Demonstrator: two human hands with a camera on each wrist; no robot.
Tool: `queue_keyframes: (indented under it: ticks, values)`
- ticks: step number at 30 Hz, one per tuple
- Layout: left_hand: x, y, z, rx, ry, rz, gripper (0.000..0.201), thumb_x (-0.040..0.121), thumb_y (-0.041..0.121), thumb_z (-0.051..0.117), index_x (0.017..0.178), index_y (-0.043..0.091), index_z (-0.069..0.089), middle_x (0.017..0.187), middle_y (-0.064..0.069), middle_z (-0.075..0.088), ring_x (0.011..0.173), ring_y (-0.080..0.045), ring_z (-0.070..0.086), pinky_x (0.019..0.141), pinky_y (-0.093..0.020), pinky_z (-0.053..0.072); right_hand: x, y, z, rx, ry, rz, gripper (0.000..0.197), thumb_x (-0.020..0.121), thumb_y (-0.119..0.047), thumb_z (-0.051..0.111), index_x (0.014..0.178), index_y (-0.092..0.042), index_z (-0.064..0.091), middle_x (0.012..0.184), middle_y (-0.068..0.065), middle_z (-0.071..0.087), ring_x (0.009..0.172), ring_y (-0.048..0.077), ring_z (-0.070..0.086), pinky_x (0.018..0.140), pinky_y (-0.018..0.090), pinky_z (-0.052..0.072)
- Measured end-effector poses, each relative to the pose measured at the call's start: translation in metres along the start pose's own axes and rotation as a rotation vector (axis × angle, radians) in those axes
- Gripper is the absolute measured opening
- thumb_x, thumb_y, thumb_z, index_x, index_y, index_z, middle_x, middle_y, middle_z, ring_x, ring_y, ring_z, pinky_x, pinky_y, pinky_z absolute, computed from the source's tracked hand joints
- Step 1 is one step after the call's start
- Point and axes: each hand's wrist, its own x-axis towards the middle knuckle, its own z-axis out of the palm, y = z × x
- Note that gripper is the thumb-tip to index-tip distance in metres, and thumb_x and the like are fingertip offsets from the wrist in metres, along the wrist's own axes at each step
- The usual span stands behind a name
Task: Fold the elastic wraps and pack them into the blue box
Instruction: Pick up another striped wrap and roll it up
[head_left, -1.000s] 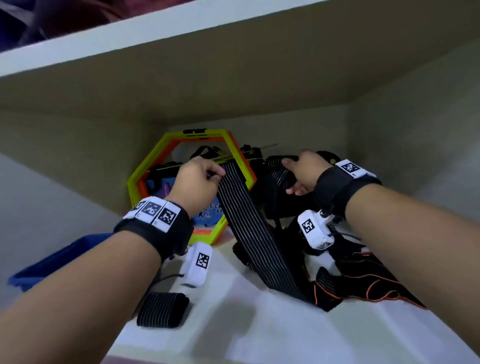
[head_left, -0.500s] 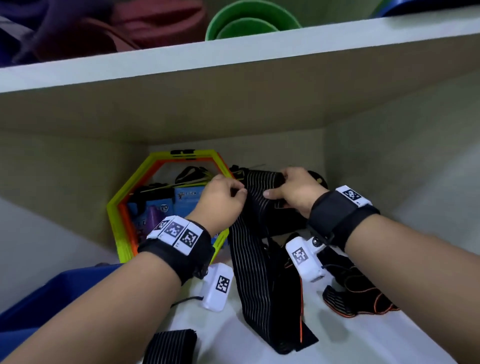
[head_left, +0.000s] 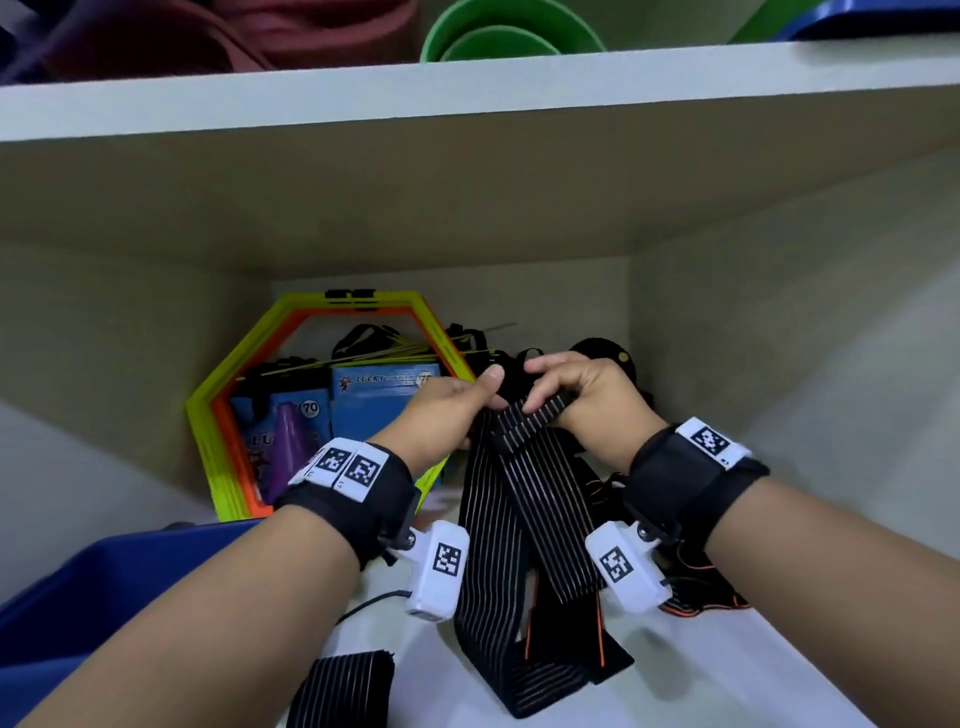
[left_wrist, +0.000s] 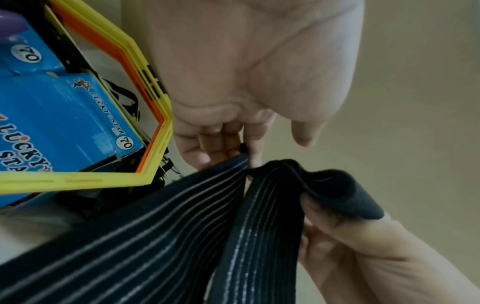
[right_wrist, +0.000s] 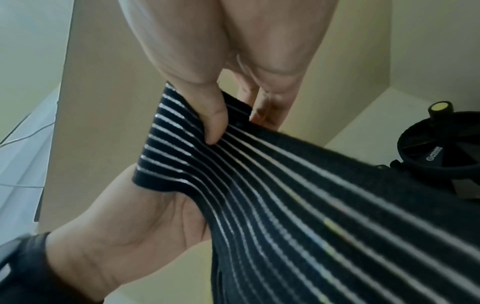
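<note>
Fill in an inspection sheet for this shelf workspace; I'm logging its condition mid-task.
Surface: white shelf board, inside a beige cabinet bay.
Job's things: long black elastic wrap with thin pale stripes held up doubled, its tails on the shelf; a folded striped wrap lying at the front edge; blue plastic box at lower left.
Clutter: yellow and orange hexagonal frames, blue Lucky Star cartons, black wheel with yellow hub, black gloves with orange trim.
Grippers: left hand and right hand both pinch the wrap's top.
Cables: thin black lead by the left wrist camera.
Surroundings: upper shelf with green bowls.
</note>
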Motion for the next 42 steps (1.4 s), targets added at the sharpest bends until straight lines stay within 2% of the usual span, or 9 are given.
queue_keyframes:
  ticks: [5,8,12,17,23,31,34,38,42]
  values:
    - [0.001,-0.011,0.007,-0.059,-0.102,-0.012,0.033,0.091,0.037,0.07,0.092,0.004,0.074,0.08,-0.004,0.075,0.072,-0.016,0.07,0.065,-0.024,0.054,-0.019,0.005,0.007,0.042,-0.006,0.036,0.052,0.068,0.015,0.079,0.059,-0.037,0.075,0.118,0.003,0.062,0.108,0.007,0.062,0.098,0.021,0.045]
    - [0.003,-0.015,0.008,-0.127,-0.055,0.019,0.011,0.088,0.02,0.075,0.085,0.01,0.074,0.081,-0.008,0.075,0.075,-0.02,0.07,0.071,-0.029,0.056,-0.027,0.011,0.006,0.098,0.008,0.112,0.048,0.07,0.018,0.074,0.067,-0.03,0.075,0.103,-0.007,0.068,0.097,0.005,0.066,0.087,0.016,0.048]
    - [0.003,-0.013,0.008,-0.15,0.087,0.062,0.011,0.087,0.02,0.076,0.079,0.015,0.07,0.084,-0.007,0.075,0.078,-0.02,0.073,0.076,-0.035,0.058,-0.038,0.018,0.003,0.221,-0.045,0.258,0.048,0.077,0.023,0.054,0.092,-0.018,0.073,0.096,0.008,0.073,0.082,0.015,0.069,0.07,0.027,0.055]
    - [-0.002,-0.009,0.011,-0.142,0.16,0.109,0.006,0.087,0.018,0.076,0.085,0.014,0.073,0.089,-0.009,0.075,0.083,-0.019,0.072,0.075,-0.032,0.057,-0.041,0.016,0.006,0.228,0.133,0.262,0.005,0.09,-0.01,0.068,0.092,-0.012,0.072,0.086,0.005,0.069,0.074,0.012,0.062,0.069,0.028,0.05]
    - [-0.007,-0.004,0.021,-0.199,0.231,0.125,0.007,0.09,0.014,0.071,0.094,0.018,0.074,0.096,-0.008,0.076,0.09,-0.022,0.073,0.085,-0.038,0.059,-0.041,0.014,0.02,0.115,0.273,0.215,0.008,0.084,-0.008,0.075,0.09,-0.01,0.07,0.082,0.008,0.068,0.065,0.008,0.061,0.059,0.021,0.049]
    - [-0.014,0.005,0.023,-0.265,0.235,0.127,0.023,0.09,0.006,0.064,0.091,0.026,0.075,0.102,-0.013,0.075,0.097,-0.034,0.071,0.091,-0.056,0.056,-0.048,0.008,0.027,0.095,0.273,0.212,0.009,0.082,-0.011,0.077,0.084,-0.017,0.07,0.077,0.003,0.069,0.069,0.016,0.065,0.071,0.038,0.058]
    - [-0.015,0.005,0.022,-0.254,0.24,0.172,0.029,0.089,0.003,0.063,0.091,0.03,0.072,0.105,-0.009,0.071,0.104,-0.031,0.067,0.098,-0.056,0.052,-0.048,0.002,0.024,0.034,0.295,0.159,0.008,0.084,-0.01,0.074,0.086,-0.017,0.07,0.082,0.004,0.071,0.078,0.019,0.067,0.076,0.03,0.057]
    - [-0.018,0.005,0.022,-0.213,0.3,0.242,0.026,0.09,0.006,0.066,0.089,0.032,0.068,0.101,-0.005,0.068,0.095,-0.018,0.065,0.094,-0.049,0.054,-0.048,-0.005,0.021,0.047,0.317,0.122,0.006,0.087,-0.009,0.07,0.089,-0.014,0.07,0.085,0.005,0.071,0.076,0.012,0.067,0.066,0.022,0.057]
    - [-0.02,0.003,0.024,-0.181,0.356,0.283,0.012,0.091,0.015,0.067,0.092,0.027,0.068,0.096,0.001,0.069,0.092,-0.018,0.066,0.089,-0.046,0.055,-0.048,-0.007,0.023,0.109,0.303,0.119,0.006,0.085,-0.013,0.074,0.088,-0.015,0.068,0.085,0.003,0.07,0.075,0.008,0.064,0.072,0.029,0.057]
